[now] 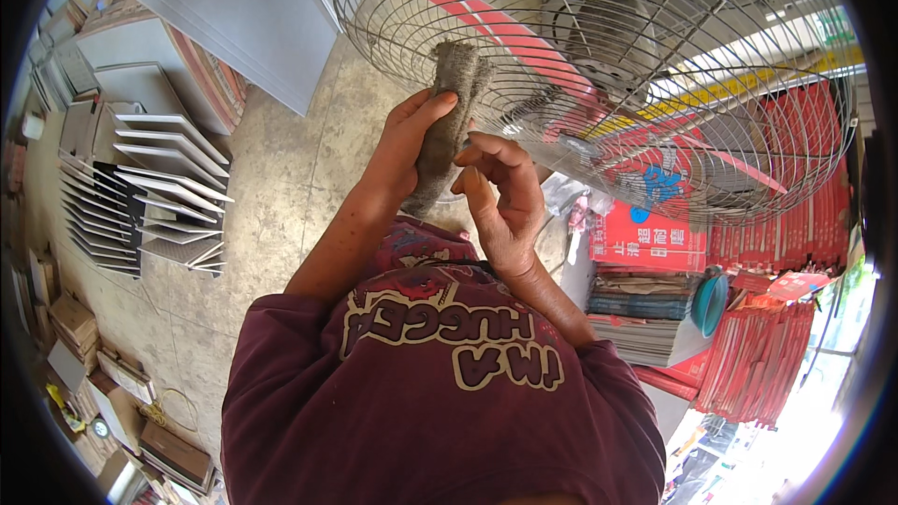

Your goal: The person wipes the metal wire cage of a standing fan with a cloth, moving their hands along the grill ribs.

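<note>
The concrete floor takes up most of the ground around the person, with a large wire-caged fan leaning in from the upper right, its cage in place over the pink-red blades. On the right stand high stacks of red cartons; at the upper left are a broad grey panel and, below it, a rack of slanted thin boards. A teal rounded item sits against the cartons. Nearer, in front of the maroon shirt, the left hand is clamped on a folded, fuzzy grey cloth, thumb laid along it, its upper end overlapping the fan's cage in view; whether the two touch cannot be told. The right hand is just beside the cloth's lower half, fingers curled toward the thumb; whether it pinches a bit of the cloth or something tiny is unclear. As a judgement, handling of the cloth is under way: the left-hand grip is made, but nothing shows the work as finished, and how much is left cannot be read here.
</note>
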`<state>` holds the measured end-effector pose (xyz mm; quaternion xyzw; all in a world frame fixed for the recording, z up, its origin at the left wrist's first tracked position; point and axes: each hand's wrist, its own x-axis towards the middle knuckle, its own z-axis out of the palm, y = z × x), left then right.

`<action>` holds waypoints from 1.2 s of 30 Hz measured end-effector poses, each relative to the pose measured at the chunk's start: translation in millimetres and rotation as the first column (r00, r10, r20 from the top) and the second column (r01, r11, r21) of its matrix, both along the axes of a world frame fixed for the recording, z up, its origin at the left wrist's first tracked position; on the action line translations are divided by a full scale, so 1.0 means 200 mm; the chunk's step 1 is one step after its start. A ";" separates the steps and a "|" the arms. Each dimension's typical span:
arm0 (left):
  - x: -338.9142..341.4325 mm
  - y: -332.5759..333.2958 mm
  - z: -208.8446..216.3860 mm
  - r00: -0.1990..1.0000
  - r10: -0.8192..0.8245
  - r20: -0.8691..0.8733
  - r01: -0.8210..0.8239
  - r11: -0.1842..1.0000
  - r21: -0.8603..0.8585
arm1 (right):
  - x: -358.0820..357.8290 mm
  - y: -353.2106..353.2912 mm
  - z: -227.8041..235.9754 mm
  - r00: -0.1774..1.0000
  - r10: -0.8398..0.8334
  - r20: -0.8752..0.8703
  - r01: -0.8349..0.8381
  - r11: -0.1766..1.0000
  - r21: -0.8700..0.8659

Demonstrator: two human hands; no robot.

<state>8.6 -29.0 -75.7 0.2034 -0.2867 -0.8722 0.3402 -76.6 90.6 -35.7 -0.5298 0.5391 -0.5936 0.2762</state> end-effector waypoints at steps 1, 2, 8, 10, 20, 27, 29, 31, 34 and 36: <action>-0.01 0.01 0.00 1.000 0.024 -0.007 -0.024 1.000 0.007 | 0.00 -0.01 -0.01 0.998 -0.015 0.059 0.015 1.000 -0.002; -0.02 0.01 0.01 0.999 0.048 -0.014 -0.047 0.999 0.014 | 0.00 -0.01 -0.02 0.993 -0.030 0.117 0.030 1.000 -0.002; -0.03 0.06 0.14 1.000 0.017 0.023 -0.012 0.983 -0.182 | -0.01 -0.01 -0.02 0.949 -0.127 0.290 0.135 0.991 -0.007; -0.04 0.07 0.18 0.999 -0.023 0.047 0.037 0.943 -0.331 | -0.02 -0.01 -0.03 0.948 -0.126 0.291 0.146 0.988 -0.045; -0.09 0.04 0.24 0.997 -0.042 0.072 0.071 0.875 -0.479 | -0.03 0.00 0.00 0.967 -0.173 0.188 0.199 0.971 -0.131; -0.07 0.06 0.09 0.996 -0.083 0.009 0.084 0.994 -0.065 | -0.04 -0.02 -0.04 0.925 -0.133 0.355 0.137 0.990 0.015; -0.07 0.06 0.08 0.997 -0.070 0.010 0.071 0.997 -0.017 | -0.04 -0.02 -0.05 0.916 -0.136 0.378 0.139 0.990 0.020; -0.08 0.06 0.06 0.999 -0.035 0.027 0.034 0.999 0.014 | -0.04 -0.02 -0.06 0.913 -0.141 0.384 0.146 0.989 0.016; -0.07 0.05 0.03 0.999 -0.020 0.035 0.020 1.000 -0.006 | -0.04 -0.03 -0.06 0.908 -0.174 0.380 0.179 0.984 0.022; -0.06 0.06 0.05 0.999 -0.030 0.024 0.030 1.000 -0.009 | -0.06 -0.03 -0.07 0.906 -0.195 0.375 0.196 0.980 0.036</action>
